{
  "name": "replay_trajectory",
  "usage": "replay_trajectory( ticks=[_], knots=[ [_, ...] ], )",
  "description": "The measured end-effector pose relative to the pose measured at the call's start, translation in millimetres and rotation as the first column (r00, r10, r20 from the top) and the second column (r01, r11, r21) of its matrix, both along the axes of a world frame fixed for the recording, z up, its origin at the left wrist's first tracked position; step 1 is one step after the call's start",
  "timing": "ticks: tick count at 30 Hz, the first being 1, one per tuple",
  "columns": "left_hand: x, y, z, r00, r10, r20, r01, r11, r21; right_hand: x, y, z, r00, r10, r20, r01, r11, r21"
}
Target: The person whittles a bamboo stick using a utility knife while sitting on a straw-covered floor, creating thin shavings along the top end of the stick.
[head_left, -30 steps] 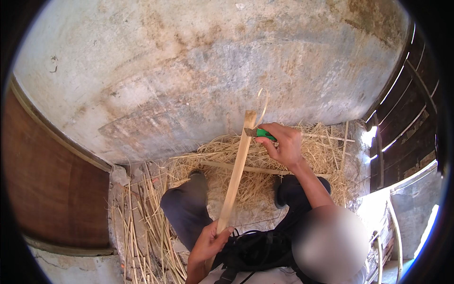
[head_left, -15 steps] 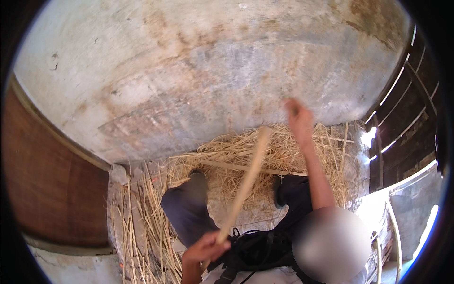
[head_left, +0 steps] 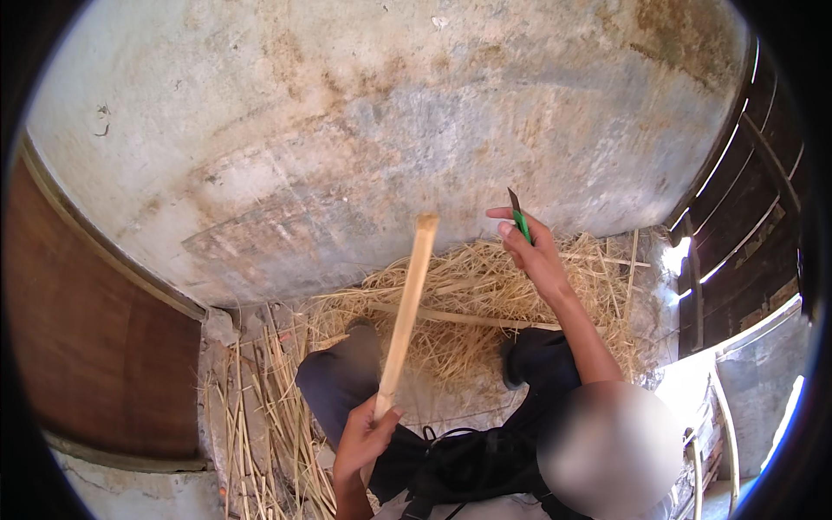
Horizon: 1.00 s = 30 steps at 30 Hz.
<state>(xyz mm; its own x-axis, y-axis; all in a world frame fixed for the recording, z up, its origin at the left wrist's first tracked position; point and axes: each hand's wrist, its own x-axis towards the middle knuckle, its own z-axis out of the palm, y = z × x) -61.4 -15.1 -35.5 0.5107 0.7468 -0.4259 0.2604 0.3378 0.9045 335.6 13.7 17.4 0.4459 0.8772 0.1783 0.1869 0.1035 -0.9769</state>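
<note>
My left hand (head_left: 365,439) is closed around the lower part of a pale bamboo strip (head_left: 403,329), which stands up at a slant, its far end in front of the wall. Up and to the right, my right hand (head_left: 536,256) holds a green-handled knife (head_left: 521,222), dark blade pointing up toward the wall. The knife and the strip are apart. Below both hands a heap of thin bamboo shavings (head_left: 459,342) covers the floor between and beyond my feet.
A stained plaster wall (head_left: 390,147) rises straight ahead. Many long split strips (head_left: 260,433) lie on the floor at my left, next to a brown wooden panel (head_left: 104,329). Dark slats (head_left: 745,225) with bright gaps stand on the right. A longer flat strip (head_left: 459,318) lies across the shavings.
The bamboo strip's far end has swung left and up, and my left hand has shifted slightly. My right hand has turned and lowered a little, and the knife now shows clearly.
</note>
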Motion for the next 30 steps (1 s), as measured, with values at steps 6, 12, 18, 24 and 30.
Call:
replay_trajectory(
  ticks=[6,12,18,24,30],
  knots=[
    [20,6,-1,0.986,-0.168,0.009,0.167,0.984,0.064,-40,-4,14,0.902,0.314,-0.295,-0.331,0.944,-0.006],
    [38,11,5,0.977,-0.213,-0.033,0.214,0.943,0.253,-35,-2,4,0.926,0.219,-0.308,-0.192,0.974,0.116],
    [43,18,6,0.941,-0.324,-0.097,0.333,0.838,0.431,-15,0,12,0.929,0.08,-0.361,-0.009,0.981,0.194],
    [49,21,-2,0.975,-0.192,-0.113,0.221,0.902,0.37,-18,4,-9,0.968,0.024,-0.251,0.02,0.985,0.169],
    [62,26,14,0.998,-0.063,0.031,0.051,0.955,0.291,-47,-13,-39,0.96,0.021,0.278,-0.063,0.987,0.145]
  ],
)
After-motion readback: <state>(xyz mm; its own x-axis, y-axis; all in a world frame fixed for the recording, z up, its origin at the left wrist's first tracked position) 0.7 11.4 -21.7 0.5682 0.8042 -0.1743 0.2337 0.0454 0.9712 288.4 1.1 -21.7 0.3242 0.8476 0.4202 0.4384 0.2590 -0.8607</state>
